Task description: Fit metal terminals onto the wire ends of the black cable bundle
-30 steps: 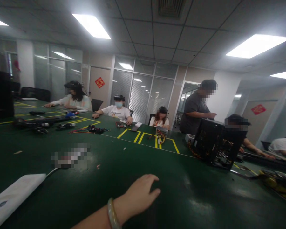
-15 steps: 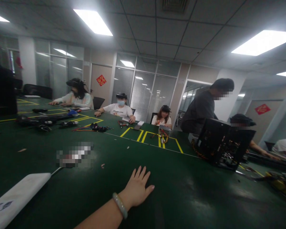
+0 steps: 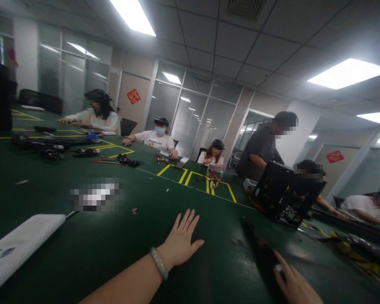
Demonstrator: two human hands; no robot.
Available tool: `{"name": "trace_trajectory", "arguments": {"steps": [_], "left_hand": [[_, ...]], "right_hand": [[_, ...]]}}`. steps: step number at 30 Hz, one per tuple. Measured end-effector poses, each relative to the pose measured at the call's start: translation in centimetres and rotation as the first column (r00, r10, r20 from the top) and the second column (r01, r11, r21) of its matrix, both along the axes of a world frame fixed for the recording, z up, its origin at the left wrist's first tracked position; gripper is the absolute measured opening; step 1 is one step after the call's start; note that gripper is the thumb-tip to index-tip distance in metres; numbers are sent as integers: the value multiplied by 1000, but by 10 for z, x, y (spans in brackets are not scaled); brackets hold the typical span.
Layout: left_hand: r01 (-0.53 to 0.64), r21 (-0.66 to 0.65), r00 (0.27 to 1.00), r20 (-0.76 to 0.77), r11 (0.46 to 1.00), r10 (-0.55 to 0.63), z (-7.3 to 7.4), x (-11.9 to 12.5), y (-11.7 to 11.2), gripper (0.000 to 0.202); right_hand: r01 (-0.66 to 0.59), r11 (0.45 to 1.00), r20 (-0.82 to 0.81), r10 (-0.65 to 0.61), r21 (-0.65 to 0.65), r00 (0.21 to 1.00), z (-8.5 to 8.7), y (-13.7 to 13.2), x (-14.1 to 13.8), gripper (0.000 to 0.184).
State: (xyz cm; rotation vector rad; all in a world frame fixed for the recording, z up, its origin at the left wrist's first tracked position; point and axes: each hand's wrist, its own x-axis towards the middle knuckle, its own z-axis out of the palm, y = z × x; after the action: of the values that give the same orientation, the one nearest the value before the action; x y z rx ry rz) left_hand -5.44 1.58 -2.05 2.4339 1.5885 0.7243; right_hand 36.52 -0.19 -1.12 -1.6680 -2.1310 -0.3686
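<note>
Resting flat on the dark green table mat (image 3: 91, 253), the person's left hand (image 3: 180, 242) lies palm down with its fingers spread and pointing away and slightly right; a pale green bangle (image 3: 159, 263) circles the wrist. At the lower right, the right hand (image 3: 296, 285) grips the near end of a long, slim black object (image 3: 259, 249), blurred by motion so its exact make cannot be told. Its long axis runs from the hand up and to the left, its far end pointing away toward the middle of the table, just right of the left hand and apart from it. The fingers of the right hand curl around the object's near end, one bearing a small pale ring or nail glint. A flat white rectangular pad (image 3: 19, 245) lies near the left edge. Farther off stands an open black computer case (image 3: 280, 194), with a standing person in a grey shirt (image 3: 261, 147) behind it and seated people along the far side. Half a second earlier the right hand and the black object were out of view; the left hand lay in nearly the same place.
</note>
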Motion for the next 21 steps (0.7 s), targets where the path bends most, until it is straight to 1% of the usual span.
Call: {"name": "trace_trajectory", "arguments": {"steps": [1, 2, 4, 6, 8, 10, 11, 13, 15, 17, 19, 21], "left_hand": [[36, 40, 999, -2, 999, -36, 3, 1, -2, 75], [83, 81, 997, -10, 993, -82, 7, 1, -5, 75], [149, 165, 989, -24, 975, -147, 16, 3, -9, 74], [204, 208, 979, -44, 957, -199, 22, 3, -12, 72], [225, 196, 974, -42, 954, -221, 24, 1, -11, 70], [198, 157, 980, -13, 968, -198, 23, -1, -8, 66], [179, 140, 983, -1, 974, -181, 21, -3, -7, 63], [159, 133, 987, 4, 978, -161, 19, -5, -3, 60], [163, 141, 987, -14, 976, -162, 17, -6, -1, 62], [153, 143, 988, -30, 978, -151, 17, -6, 0, 69], [131, 138, 991, -40, 982, -127, 17, -5, 0, 71], [127, 131, 991, -53, 983, -121, 17, -4, 0, 63]], "right_hand": [[-25, 999, 0, 25, -44, 1000, -4, 8, -23, 44], [-80, 993, 4, 81, -86, 997, -6, 15, -48, 48], [-258, 958, 30, 264, -129, 964, -5, 27, -102, 51], [-432, 880, 51, 449, -195, 892, 3, 33, -152, 52], [-523, 822, 71, 549, -225, 832, 12, 36, -192, 48], [-591, 766, 66, 623, -253, 779, 20, 37, -219, 47], [-609, 750, 54, 641, -257, 766, 23, 37, -226, 47], [-628, 733, 21, 655, -260, 755, 26, 37, -233, 44], [-621, 746, -11, 638, -243, 770, 27, 37, -231, 42], [-593, 781, -41, 597, -196, 801, 26, 36, -225, 42], [-537, 837, -79, 531, -107, 844, 25, 33, -218, 39], [-431, 902, -128, 426, -18, 896, 24, 28, -211, 26]]}}
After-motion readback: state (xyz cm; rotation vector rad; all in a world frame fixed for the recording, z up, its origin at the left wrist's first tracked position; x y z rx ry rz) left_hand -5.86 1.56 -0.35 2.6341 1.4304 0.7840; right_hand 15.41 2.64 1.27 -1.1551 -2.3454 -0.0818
